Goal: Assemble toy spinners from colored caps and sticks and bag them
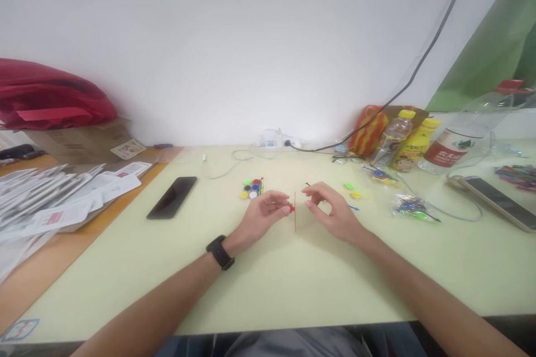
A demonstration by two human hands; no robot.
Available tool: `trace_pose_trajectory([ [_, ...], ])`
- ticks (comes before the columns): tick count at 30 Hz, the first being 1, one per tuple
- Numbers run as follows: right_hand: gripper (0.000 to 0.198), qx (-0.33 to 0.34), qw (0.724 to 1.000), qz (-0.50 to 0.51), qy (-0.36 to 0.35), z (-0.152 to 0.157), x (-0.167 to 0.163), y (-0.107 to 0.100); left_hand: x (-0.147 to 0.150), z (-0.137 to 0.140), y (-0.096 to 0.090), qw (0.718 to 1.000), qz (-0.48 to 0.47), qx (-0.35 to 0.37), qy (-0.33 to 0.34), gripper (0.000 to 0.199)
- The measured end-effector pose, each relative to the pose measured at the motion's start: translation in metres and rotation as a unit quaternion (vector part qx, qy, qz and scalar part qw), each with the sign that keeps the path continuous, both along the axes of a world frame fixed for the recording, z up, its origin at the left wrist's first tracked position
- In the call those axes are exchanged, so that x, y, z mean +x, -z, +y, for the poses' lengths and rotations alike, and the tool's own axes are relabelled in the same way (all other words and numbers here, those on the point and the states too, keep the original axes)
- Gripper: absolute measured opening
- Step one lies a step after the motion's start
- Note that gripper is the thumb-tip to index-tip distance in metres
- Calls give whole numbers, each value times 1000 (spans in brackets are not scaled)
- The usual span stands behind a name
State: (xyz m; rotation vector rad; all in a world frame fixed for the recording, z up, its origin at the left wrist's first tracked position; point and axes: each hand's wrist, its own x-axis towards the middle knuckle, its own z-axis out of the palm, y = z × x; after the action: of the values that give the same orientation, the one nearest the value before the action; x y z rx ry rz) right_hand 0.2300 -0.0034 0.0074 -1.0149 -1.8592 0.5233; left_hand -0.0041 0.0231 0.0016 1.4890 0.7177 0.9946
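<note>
My left hand, with a black watch on its wrist, pinches a small red plastic piece between thumb and fingertips. Right beside that piece a thin red stick stands upright in view, seemingly attached to it. Across from it, my right hand is held with curled fingers and a gap between thumb and forefinger; nothing shows in it. Behind the left hand lie several round coloured caps beside a row of coloured sticks. A blue arrow-tipped stick pokes out behind my right hand.
A black phone lies left, near stacked white packets. Green and yellow pieces and a bag of plastic parts lie right. Bottles, glasses, a cable and another phone are farther off.
</note>
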Motion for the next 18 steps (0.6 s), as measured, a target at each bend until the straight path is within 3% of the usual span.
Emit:
trace_pose_trajectory([
  [3, 22, -2, 1000, 2, -10, -5, -3, -1, 0, 1, 1, 1000, -2, -20, -4, 31],
  [7, 46, -34, 998, 41, -36, -8, -8, 5, 0, 0, 2, 1000, -6, -30, 0, 32],
  [10, 31, -87, 994, 48, -48, -7, -8, 8, 0, 0, 2, 999, -9, -33, -2, 32],
  [12, 54, -144, 986, 45, -73, -5, -5, 7, 1, -1, 2, 999, -14, -36, -1, 32],
  [14, 64, -162, 981, 59, -86, -4, -2, 4, 1, -1, 1, 999, -17, -36, 2, 32],
  [18, 47, -134, 984, 95, -67, -4, -3, -3, 2, -2, 1, 999, -16, -34, 0, 31],
])
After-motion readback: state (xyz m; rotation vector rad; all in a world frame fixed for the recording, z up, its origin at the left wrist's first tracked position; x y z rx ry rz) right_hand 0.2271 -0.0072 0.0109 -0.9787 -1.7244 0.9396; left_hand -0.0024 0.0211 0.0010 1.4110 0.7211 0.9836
